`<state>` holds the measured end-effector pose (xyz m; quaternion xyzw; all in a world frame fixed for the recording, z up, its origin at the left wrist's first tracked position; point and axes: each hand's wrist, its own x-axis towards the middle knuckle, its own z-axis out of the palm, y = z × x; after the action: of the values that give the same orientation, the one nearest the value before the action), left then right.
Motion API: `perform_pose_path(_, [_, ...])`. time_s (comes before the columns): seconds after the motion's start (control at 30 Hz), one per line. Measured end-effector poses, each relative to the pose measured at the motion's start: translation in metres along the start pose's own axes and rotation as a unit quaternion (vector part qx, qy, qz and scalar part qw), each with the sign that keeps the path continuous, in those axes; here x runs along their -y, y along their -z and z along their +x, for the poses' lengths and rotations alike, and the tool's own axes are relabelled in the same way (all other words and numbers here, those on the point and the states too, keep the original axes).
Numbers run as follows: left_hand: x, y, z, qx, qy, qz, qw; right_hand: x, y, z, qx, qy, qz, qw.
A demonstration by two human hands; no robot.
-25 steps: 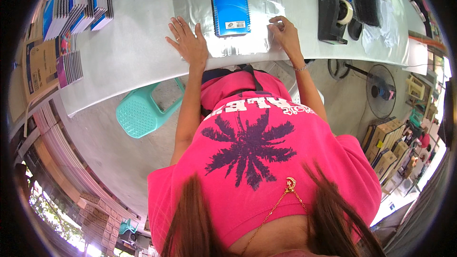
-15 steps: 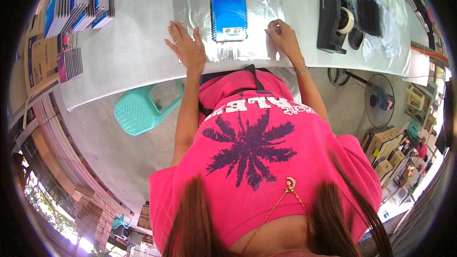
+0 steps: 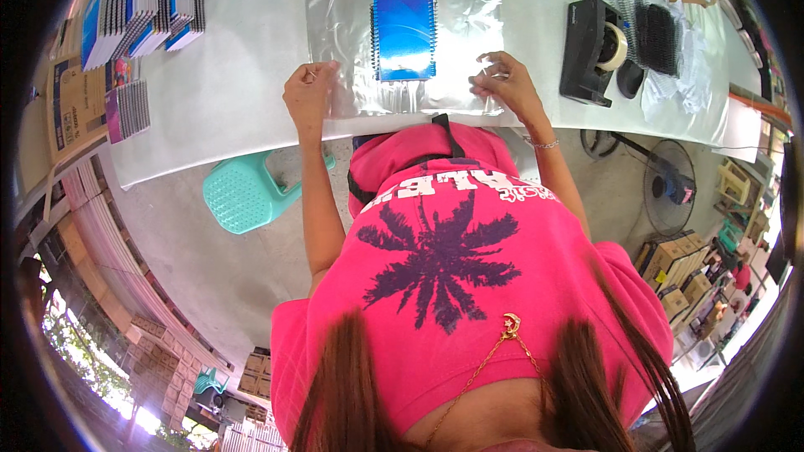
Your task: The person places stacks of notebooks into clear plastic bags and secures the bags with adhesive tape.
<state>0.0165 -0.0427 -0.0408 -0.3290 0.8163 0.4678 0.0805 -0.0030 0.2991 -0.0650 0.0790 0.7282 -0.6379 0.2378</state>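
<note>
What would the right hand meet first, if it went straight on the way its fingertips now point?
Probably the blue notebook, near the lower end of its right edge. The right hand points roughly leftward across the clear plastic sheet. Depth is unclear, so the hand might pass above.

Looks like a workshop: stacked notebooks, piled cardboard boxes.

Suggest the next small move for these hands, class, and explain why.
Perhaps lift the near end of the clear plastic sheet toward the blue notebook: the sheet is spread out, showing past the notebook on every side, and the left hand and right hand are at the sheet's opposite sides.
</note>
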Motion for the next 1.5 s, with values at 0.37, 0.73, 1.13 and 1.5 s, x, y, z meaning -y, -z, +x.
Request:
perform_pose_path(0.37, [-0.016, -0.008, 0.036, 0.158, -0.043, -0.143, 0.976, 0.027, -0.013, 0.033, -0.113, 0.01, -0.092, 0.989])
perform_pose_path(0.73, [-0.056, -0.01, 0.013, 0.058, -0.245, 0.091, 0.963, 0.068, -0.034, 0.033, -0.022, 0.012, 0.014, 1.0])
perform_pose_path(1.13, [-0.071, -0.019, 0.006, 0.094, -0.271, 0.101, 0.953, 0.078, -0.045, 0.035, -0.051, 0.003, -0.123, 0.991])
perform_pose_path(1.5, [-0.077, -0.036, 0.001, 0.124, -0.25, 0.129, 0.952, 0.092, -0.079, 0.034, -0.045, 0.008, -0.106, 0.993])
